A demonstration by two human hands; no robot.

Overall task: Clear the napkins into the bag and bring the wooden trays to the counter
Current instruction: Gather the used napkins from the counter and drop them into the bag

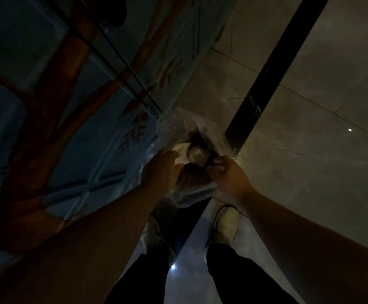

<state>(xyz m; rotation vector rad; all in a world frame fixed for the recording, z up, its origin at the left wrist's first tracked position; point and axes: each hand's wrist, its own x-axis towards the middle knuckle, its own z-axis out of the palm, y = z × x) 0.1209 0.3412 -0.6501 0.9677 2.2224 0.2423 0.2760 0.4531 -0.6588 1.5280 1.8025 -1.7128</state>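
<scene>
The scene is dim. A clear plastic bag [178, 128] sits on the floor against the painted wall, just ahead of my feet. Crumpled white napkins [182, 153] lie at its mouth, with more crumpled paper [197, 156] beside them. My left hand [161, 170] is closed on the white napkins at the bag's left rim. My right hand [227, 174] pinches the bag's right rim, holding the mouth apart. No wooden trays are in view.
A wall with a blue and orange painted pattern [80, 95] fills the left side. The floor is glossy grey tile [310, 128] with a black strip [266, 73] running diagonally. My two pale shoes [227, 224] stand right behind the bag.
</scene>
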